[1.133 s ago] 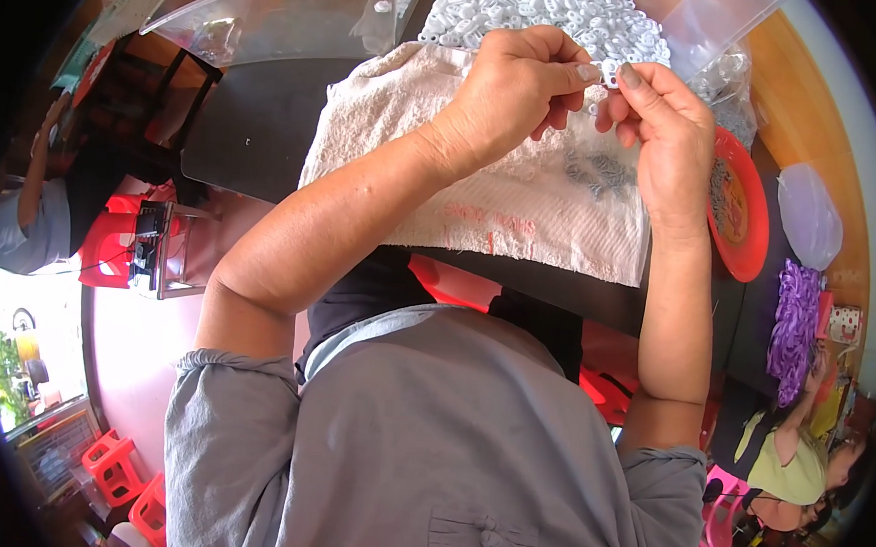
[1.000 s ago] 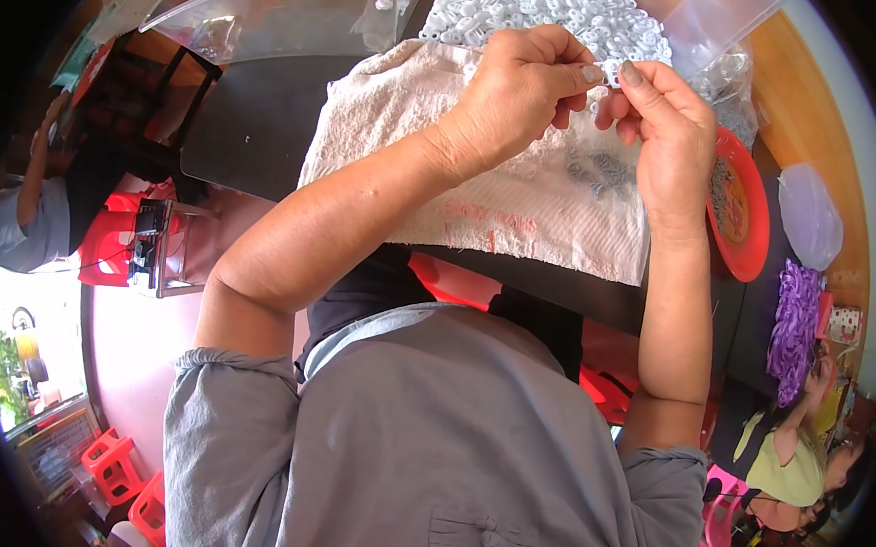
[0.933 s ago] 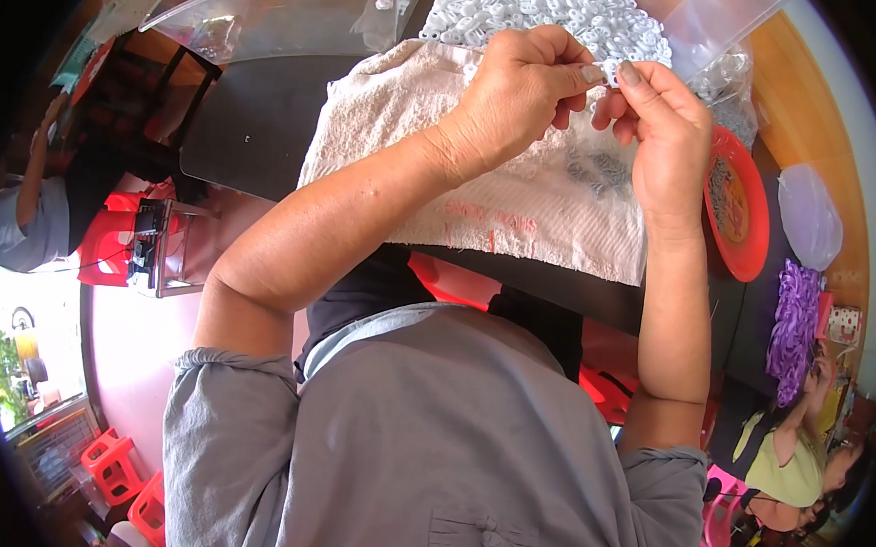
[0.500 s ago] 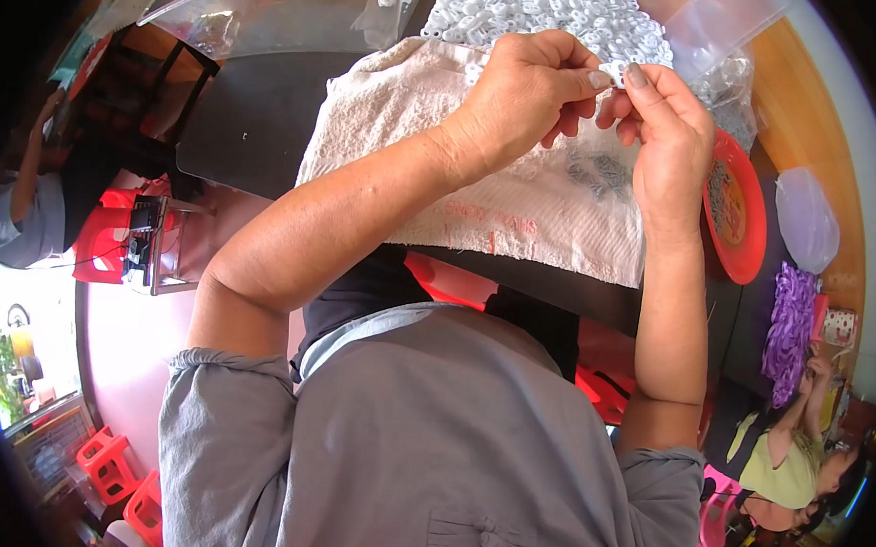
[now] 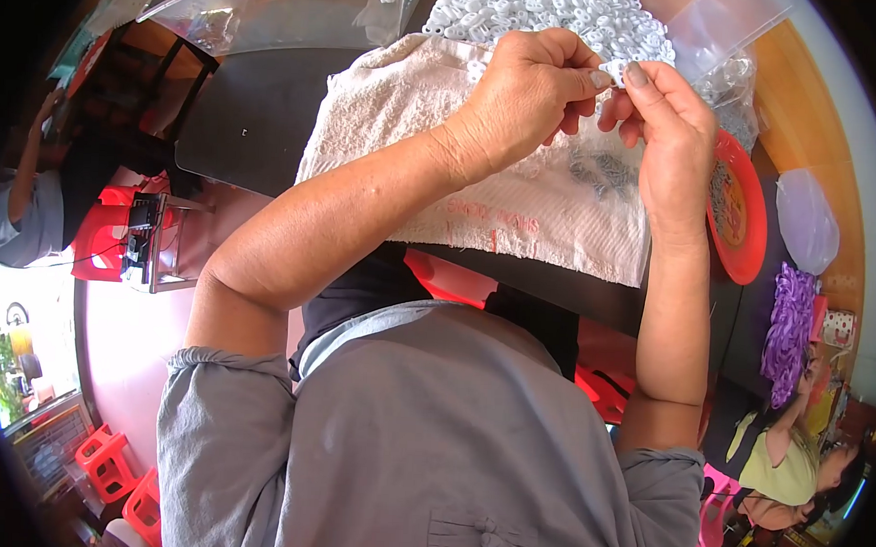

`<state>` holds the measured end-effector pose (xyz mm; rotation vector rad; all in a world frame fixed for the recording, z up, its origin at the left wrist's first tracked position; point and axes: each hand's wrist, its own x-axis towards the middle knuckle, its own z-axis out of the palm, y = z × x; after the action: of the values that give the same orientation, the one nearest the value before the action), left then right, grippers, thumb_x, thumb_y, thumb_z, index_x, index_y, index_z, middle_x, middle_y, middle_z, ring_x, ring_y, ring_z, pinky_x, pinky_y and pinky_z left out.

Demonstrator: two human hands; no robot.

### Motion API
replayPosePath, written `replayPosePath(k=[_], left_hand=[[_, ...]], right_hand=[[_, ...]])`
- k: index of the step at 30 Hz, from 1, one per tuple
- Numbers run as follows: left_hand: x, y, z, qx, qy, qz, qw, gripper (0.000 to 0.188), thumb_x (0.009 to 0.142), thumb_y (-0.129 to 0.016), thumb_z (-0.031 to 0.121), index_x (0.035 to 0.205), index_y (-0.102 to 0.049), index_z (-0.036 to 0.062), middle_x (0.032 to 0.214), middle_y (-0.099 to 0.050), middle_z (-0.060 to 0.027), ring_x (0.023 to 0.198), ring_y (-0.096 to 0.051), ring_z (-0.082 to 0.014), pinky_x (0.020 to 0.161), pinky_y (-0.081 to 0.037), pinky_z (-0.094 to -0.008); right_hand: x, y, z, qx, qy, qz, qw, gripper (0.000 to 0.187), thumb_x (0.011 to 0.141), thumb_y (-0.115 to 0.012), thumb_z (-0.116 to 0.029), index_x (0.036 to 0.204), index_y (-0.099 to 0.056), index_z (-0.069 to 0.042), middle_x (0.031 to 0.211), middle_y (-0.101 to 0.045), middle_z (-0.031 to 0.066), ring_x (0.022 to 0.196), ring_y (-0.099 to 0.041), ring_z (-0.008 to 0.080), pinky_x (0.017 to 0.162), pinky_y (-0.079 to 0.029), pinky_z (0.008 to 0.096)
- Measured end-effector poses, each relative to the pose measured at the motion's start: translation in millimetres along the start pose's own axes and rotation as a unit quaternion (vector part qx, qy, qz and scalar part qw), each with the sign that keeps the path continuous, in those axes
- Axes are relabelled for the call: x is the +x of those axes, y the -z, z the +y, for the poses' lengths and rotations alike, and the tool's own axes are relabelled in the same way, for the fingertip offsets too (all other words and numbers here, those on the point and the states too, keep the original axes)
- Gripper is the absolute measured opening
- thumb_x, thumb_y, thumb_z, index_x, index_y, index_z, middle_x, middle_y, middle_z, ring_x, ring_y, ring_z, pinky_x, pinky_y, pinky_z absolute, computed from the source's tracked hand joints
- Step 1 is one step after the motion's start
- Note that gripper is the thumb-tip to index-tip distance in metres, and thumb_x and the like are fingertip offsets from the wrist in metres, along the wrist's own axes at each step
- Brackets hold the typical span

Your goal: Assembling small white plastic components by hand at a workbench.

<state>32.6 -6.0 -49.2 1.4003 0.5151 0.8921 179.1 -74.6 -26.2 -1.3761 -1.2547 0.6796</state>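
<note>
A small white plastic piece with holes [image 5: 618, 72] is pinched between my two hands, above the far right part of a cream towel. My left hand [image 5: 534, 97] reaches across from the left, its thumb and forefinger closed at the piece's left side. From the right, my right hand [image 5: 674, 137] grips it with thumb and fingertips. Behind the hands lies a heap of similar white plastic pieces [image 5: 557, 15]. Small grey metal pins [image 5: 604, 171] are scattered on the towel [image 5: 376, 114] beneath; whether they are nails or screws I cannot tell.
A red plate [image 5: 747, 258] with more grey pins stands right of my right wrist. Clear plastic bins [image 5: 273, 22] and a plastic bag [image 5: 735, 86] border the heap. Purple ribbon-like bundles [image 5: 787, 333] lie farther right. Other people sit at the left and right edges.
Both hands keep their pinch on the white plastic piece at nearly the same spot. The piece appears slightly turned between the fingertips.
</note>
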Motion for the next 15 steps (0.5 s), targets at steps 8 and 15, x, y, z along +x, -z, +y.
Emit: replayPosePath(k=[8, 15], left_hand=[[0.5, -0.3, -6.4, -0.008, 0.001, 0.008, 1.000, 0.017, 0.092, -0.060, 0.013, 0.089, -0.060, -0.0037, 0.066, -0.058, -0.0049, 0.053, -0.054, -0.0087, 0.042, -0.039, -0.0222], [-0.3, -0.7, -7.5, -0.006, -0.007, 0.022, 1.000, 0.014, 0.088, -0.061, 0.009, 0.084, -0.060, -0.0047, 0.062, -0.057, -0.0051, 0.050, -0.052, -0.0092, 0.043, -0.038, -0.0235]], right_hand=[[-1.9, -6.8, 3.0, 0.008, -0.019, -0.002, 1.000, 0.020, 0.095, -0.056, -0.019, 0.091, -0.063, 0.000, 0.068, -0.055, -0.0005, 0.061, -0.054, 0.0082, 0.054, -0.035, 0.0216], [-2.0, -7.6, 2.4, -0.045, 0.001, -0.009, 0.999, 0.021, 0.094, -0.056, -0.020, 0.087, -0.062, -0.001, 0.067, -0.054, -0.0014, 0.061, -0.052, 0.0066, 0.053, -0.034, 0.0213]])
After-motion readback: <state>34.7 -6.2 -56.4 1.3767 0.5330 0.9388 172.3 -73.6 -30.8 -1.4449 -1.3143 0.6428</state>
